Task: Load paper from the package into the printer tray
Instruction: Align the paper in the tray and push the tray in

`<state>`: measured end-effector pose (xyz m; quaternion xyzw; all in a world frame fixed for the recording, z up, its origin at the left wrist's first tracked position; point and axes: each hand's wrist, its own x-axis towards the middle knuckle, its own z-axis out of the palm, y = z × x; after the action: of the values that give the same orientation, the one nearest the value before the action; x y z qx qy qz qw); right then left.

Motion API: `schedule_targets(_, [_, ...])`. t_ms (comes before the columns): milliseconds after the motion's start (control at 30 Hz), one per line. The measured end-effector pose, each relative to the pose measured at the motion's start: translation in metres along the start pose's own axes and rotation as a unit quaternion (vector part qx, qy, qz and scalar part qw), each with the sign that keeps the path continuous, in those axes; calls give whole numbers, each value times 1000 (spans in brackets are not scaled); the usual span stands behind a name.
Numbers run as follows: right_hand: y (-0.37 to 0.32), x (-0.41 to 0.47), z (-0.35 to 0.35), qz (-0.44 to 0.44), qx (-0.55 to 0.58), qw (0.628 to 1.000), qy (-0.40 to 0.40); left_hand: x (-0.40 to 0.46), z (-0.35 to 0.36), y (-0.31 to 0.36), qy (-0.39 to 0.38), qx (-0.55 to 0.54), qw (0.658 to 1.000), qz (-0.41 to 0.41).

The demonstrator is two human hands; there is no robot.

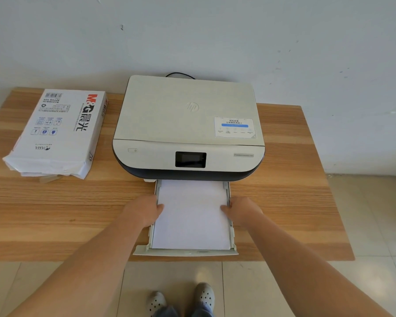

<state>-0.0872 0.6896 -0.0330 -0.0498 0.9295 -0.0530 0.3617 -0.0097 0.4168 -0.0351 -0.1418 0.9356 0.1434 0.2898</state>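
A cream printer [188, 124] with a dark lower band stands at the middle of the wooden table [284, 202]. Its paper tray [185, 252] is pulled out toward me, and a stack of white paper [192, 216] lies flat inside it. My left hand [144, 209] rests at the stack's left edge, thumb on top of the sheets. At the right edge my right hand [240, 210] does the same, fingers against the tray's side rail. The opened paper package [57, 131], white with red and black print, lies on the table at the left.
A black cable [180, 74] leaves the printer's back toward the white wall. The tray's front lip overhangs the table's near edge. Beige floor tiles and my two feet [181, 298] in light perforated shoes show below.
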Motion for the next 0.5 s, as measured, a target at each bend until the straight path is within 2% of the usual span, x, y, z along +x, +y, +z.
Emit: schedule_targets(500, [-1, 1, 1, 1, 14, 1000, 2, 3, 1, -1, -18, 1, 1000, 7])
